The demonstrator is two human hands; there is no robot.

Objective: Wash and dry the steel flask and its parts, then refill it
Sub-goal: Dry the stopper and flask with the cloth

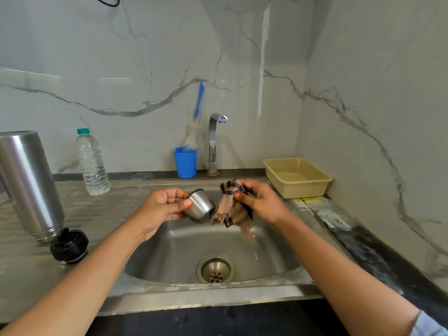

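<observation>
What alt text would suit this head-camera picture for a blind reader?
Over a steel sink, the left hand holds a small steel cup and the right hand grips a checked cloth beside it. The flask stands upside down on the counter at left, beside a black stopper.

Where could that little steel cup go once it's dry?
Bare drainboard lies between the plastic water bottle and the sink basin. The beige basket sits empty too. The far left is crowded: the inverted steel flask and its black stopper stand close together.
</observation>
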